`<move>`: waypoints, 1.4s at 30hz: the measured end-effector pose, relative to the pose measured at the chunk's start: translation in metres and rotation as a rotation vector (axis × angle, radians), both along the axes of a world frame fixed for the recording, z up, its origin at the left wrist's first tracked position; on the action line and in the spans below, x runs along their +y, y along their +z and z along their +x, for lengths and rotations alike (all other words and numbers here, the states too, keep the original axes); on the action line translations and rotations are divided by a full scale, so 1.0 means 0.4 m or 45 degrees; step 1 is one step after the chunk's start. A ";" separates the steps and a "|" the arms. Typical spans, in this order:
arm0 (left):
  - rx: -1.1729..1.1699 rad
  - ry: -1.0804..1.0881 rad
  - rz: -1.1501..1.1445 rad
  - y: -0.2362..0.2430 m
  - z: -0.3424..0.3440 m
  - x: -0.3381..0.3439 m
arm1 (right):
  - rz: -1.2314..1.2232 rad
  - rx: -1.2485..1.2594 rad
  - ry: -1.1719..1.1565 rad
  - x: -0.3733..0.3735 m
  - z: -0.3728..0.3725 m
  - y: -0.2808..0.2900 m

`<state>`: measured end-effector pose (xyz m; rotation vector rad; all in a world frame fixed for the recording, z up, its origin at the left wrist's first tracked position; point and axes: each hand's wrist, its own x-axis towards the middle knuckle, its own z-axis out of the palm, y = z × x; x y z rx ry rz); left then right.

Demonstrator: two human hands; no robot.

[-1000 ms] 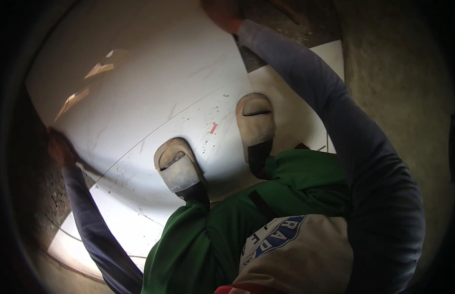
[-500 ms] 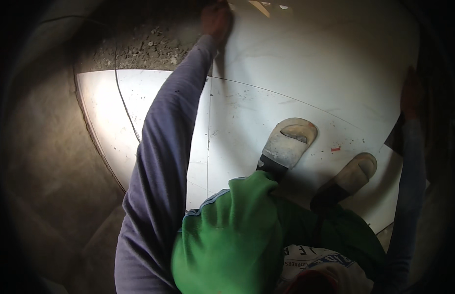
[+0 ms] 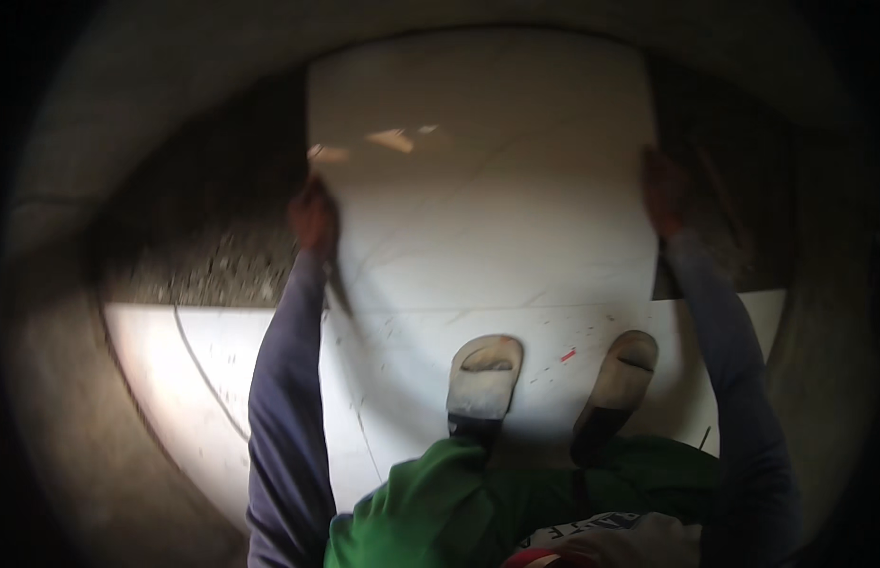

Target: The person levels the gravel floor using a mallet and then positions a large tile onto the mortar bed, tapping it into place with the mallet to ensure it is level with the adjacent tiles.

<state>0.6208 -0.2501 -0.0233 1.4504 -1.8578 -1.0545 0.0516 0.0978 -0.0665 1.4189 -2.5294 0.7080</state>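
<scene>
"Where's the glossy white tile (image 3: 487,180)?"
"Twelve o'clock, my left hand (image 3: 314,216) and right hand (image 3: 664,192) at its edges; finger grip's too blurred to tell."
"Around?"
"Gravelly ground (image 3: 236,265) at nine, laid tiles (image 3: 411,346) at six."

We see a white slab (image 3: 497,208) with faint darker streaks and a few pale orange patches of reflected light. We find the white floor tiles (image 3: 231,336) speckled dark, with one small bright red mark (image 3: 568,355). We make out tan-and-grey sandals (image 3: 480,388), plain green trousers (image 3: 411,502), muted grey-purple sleeves (image 3: 288,398) and an off-white shirt (image 3: 653,537) with dark lettering. The gravel (image 3: 227,270) we see is grey-brown.
</scene>
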 end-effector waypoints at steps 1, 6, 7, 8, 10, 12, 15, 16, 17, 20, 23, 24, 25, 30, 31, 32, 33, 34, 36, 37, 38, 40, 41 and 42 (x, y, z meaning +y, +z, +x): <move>-0.051 0.051 -0.024 0.006 -0.014 0.004 | 0.124 -0.044 -0.043 -0.013 0.024 0.014; -0.082 0.132 0.022 0.040 -0.050 0.004 | -0.048 -0.646 -0.284 -0.056 0.098 0.137; -0.080 0.121 0.030 0.040 -0.053 0.000 | -0.016 -0.645 -0.314 -0.063 0.107 0.162; -0.107 0.169 0.047 0.039 -0.053 0.000 | -0.020 -0.674 -0.332 -0.068 0.114 0.179; -0.125 0.216 0.051 0.036 -0.050 -0.002 | -0.037 -0.696 -0.347 -0.073 0.124 0.207; -0.192 0.222 0.109 0.034 -0.049 -0.004 | 0.027 -0.659 -0.362 -0.074 0.130 0.222; -0.169 0.201 0.102 0.042 -0.049 -0.002 | 0.013 -0.647 -0.377 -0.075 0.135 0.227; -0.176 0.207 0.099 0.046 -0.051 0.000 | 0.012 -0.654 -0.371 -0.075 0.136 0.227; -0.175 0.209 0.062 0.049 -0.053 0.001 | -0.028 -0.680 -0.351 -0.075 0.137 0.226; -0.178 0.213 0.059 0.048 -0.054 0.001 | -0.035 -0.658 -0.323 -0.077 0.134 0.217; -0.189 0.218 0.088 0.030 -0.043 -0.004 | -0.063 -0.633 -0.301 -0.071 0.124 0.196; -0.195 0.225 0.081 0.021 -0.038 -0.009 | -0.111 -0.682 -0.276 -0.066 0.119 0.185; -0.197 0.207 0.107 0.012 -0.032 -0.014 | -0.066 -0.533 -0.276 -0.063 0.114 0.174; -0.208 -0.068 -0.170 -0.017 0.002 -0.021 | -0.015 -0.260 -0.105 -0.049 0.098 0.135; -0.220 -0.070 -0.123 -0.018 0.003 -0.020 | 0.011 -0.185 -0.061 -0.047 0.102 0.141; -0.260 -0.056 -0.043 -0.017 0.003 -0.020 | -0.010 -0.173 -0.053 -0.056 0.102 0.152; -0.295 0.017 -0.036 -0.012 0.002 -0.023 | 0.133 -0.361 -0.221 -0.063 0.104 0.170; -0.294 -0.056 0.050 -0.011 0.000 -0.023 | 0.267 -0.549 -0.392 -0.072 0.106 0.192; -0.124 -0.115 -0.179 -0.006 0.001 -0.032 | 0.227 -0.562 -0.399 -0.081 0.116 0.237; -0.091 -0.092 -0.232 -0.009 0.005 -0.036 | 0.166 -0.578 -0.382 -0.084 0.119 0.252; -0.178 -0.050 -0.049 -0.011 0.013 -0.046 | 0.165 -0.578 -0.387 -0.081 0.118 0.260; -0.257 -0.008 0.134 -0.027 0.039 -0.063 | 0.391 -0.864 -0.490 -0.071 0.113 0.250; -0.227 -0.088 -0.016 -0.043 0.052 -0.070 | 0.392 -0.852 -0.495 -0.065 0.109 0.232; -0.175 -0.184 -0.182 -0.060 0.065 -0.076 | 0.229 -0.428 -0.261 -0.061 0.107 0.204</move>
